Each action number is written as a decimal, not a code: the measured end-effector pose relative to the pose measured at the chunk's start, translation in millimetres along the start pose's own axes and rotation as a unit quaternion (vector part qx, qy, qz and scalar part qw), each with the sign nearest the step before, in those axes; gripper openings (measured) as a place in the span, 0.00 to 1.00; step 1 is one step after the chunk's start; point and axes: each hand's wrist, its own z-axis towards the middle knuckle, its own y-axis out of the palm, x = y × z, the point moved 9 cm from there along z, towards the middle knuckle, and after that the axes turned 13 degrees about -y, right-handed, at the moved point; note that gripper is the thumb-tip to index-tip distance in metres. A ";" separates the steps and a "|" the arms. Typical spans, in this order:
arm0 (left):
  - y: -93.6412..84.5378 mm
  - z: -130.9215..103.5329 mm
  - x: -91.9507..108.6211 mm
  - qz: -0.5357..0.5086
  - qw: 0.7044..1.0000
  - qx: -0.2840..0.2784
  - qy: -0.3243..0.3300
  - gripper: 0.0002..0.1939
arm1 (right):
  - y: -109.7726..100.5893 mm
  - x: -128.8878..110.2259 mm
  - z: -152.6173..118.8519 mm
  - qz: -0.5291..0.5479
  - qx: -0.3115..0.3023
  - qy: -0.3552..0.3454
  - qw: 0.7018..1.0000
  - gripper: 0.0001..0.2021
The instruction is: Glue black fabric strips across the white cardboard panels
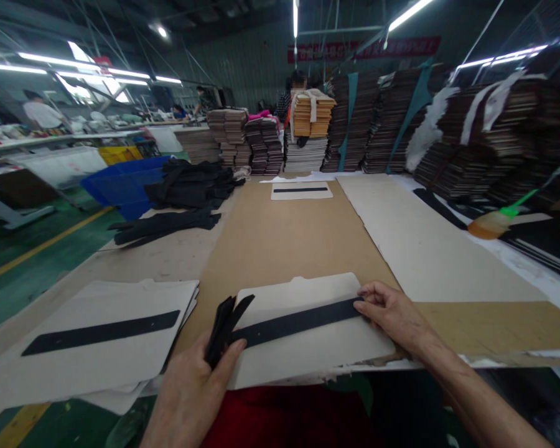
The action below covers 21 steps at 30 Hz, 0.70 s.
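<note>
A black strip [298, 320] lies slightly slanted across a pale board [280, 367] at the table's front edge. My right hand [389, 311] pinches the strip's right end between thumb and fingers. Folded black strips [221, 326] stick up from my left hand [203, 379], whose fingers are closed round them; its thumb rests at the left end of the strip on the board. To the left, a stack of pale boards [98, 367] has another black strip [102, 333] on its top board.
Black strips are heaped at the back left [186, 186] beside a blue bin [121, 180]. A small board [301, 195] lies farther back. On the right are a large pale sheet [429, 242] and an amber bottle [488, 225]. Tall stacks [354, 124] line the back.
</note>
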 end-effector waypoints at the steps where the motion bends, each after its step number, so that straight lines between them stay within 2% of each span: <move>1: 0.3 -0.7 0.9 0.013 1.000 0.004 0.004 0.21 | -0.1 0.0 -0.1 0.001 0.002 -0.001 1.000 0.17; 7: 5.0 -2.5 0.9 0.050 0.998 0.010 0.030 0.24 | -0.1 5.4 -2.6 0.028 0.009 0.006 1.000 0.16; 13: 2.0 0.3 2.1 0.045 0.997 0.038 0.052 0.22 | 0.5 13.4 -2.7 0.040 0.014 0.005 0.999 0.16; 21: 8.9 4.0 -3.8 0.017 0.997 0.034 0.062 0.21 | -2.3 20.6 -5.7 0.047 0.031 -0.002 0.998 0.16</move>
